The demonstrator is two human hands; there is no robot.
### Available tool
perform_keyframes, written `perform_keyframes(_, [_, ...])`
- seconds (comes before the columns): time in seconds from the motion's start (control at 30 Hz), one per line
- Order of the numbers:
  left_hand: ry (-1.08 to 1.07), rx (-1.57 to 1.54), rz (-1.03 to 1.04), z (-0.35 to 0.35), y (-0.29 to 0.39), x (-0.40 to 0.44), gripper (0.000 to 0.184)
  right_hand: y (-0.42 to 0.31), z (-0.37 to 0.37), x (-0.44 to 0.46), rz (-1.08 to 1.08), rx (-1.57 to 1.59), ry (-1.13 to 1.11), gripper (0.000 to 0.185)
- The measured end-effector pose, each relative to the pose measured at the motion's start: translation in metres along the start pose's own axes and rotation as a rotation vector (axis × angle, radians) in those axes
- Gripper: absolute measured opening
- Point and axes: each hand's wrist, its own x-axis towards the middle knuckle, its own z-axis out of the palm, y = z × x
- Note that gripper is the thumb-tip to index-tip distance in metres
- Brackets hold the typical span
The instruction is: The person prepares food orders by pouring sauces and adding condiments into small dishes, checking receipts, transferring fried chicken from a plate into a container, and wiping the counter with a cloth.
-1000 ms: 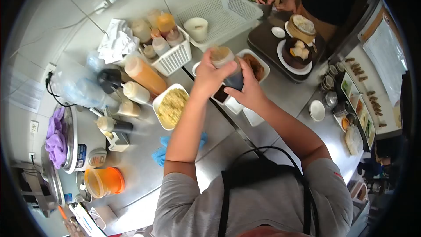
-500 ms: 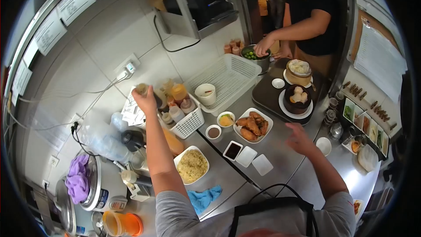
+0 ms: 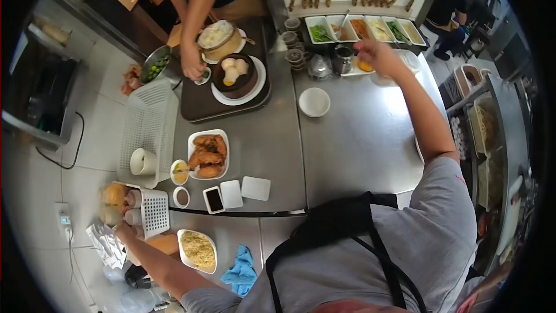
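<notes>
Head camera feed, read left to right. At the far left of the counter I log white paper slips (image 3: pixel 109 248), crumpled, just beside the squeeze bottles (image 3: pixel 133 199); these stand in and around the white basket (image 3: pixel 155 213). My left hand (image 3: pixel 123 233) is down among the bottles, by the slips. Its fingers are mostly hidden and blurred; I cannot tell how far open they are, or whether they grip a bottle.

Next, the fried rice (image 3: pixel 198 251) in a white dish, near my left forearm. A co-worker's hand (image 3: pixel 194 61) is at a small cup on the dark tray. Below the tray: fried chicken (image 3: pixel 208 153) in a square dish, then dark sauce (image 3: pixel 214 200). Right of these, a white bowl (image 3: pixel 314 102) on bare steel.

My right hand (image 3: pixel 379 58) is over the back of the counter, fingers bent and partly open, near the orange item (image 3: pixel 365 65) and the vegetable tubs (image 3: pixel 360 29). I cannot tell whether the fingertips touch or hold anything.
</notes>
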Motion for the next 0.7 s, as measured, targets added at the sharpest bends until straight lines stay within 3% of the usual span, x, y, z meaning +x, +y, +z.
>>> perform_keyframes(0.07, [0.032,-0.646,-0.407,-0.015,-0.007,-0.016,0.047,0.038,-0.023,0.011,0.044,0.059,0.076,0.022])
perform_keyframes(0.13, [0.253,-0.431,-0.197,0.002,-0.030,-0.003,0.052,0.078,-0.040,0.026,0.124,-0.065,0.149,0.022])
perform_keyframes(0.2, [0.432,-0.469,-0.076,-0.009,-0.011,-0.020,0.054,0.103,-0.058,0.031,0.188,-0.188,0.198,0.023])
perform_keyframes(0.27, [0.570,-0.764,-0.078,-0.068,0.039,-0.094,0.053,0.137,-0.065,0.047,0.239,-0.268,0.217,0.024])
perform_keyframes(0.33, [0.560,-0.917,0.041,-0.064,0.054,-0.123,0.048,0.163,-0.067,0.061,0.304,-0.256,0.198,0.024])
perform_keyframes(0.4, [0.421,-1.189,0.140,-0.066,0.078,-0.166,0.043,0.182,-0.063,0.076,0.302,-0.256,0.174,0.023])
perform_keyframes(0.43, [0.406,-1.188,0.143,-0.051,0.078,-0.173,0.042,0.188,-0.057,0.084,0.353,-0.308,0.147,0.023])
perform_keyframes(0.6, [0.226,-1.263,0.032,-0.037,0.104,-0.242,0.038,0.201,-0.019,0.115,0.168,-0.472,0.029,0.021])
perform_keyframes(0.7, [0.202,-1.265,-0.035,-0.030,0.110,-0.268,0.035,0.193,-0.012,0.123,0.221,-0.351,0.097,0.020])
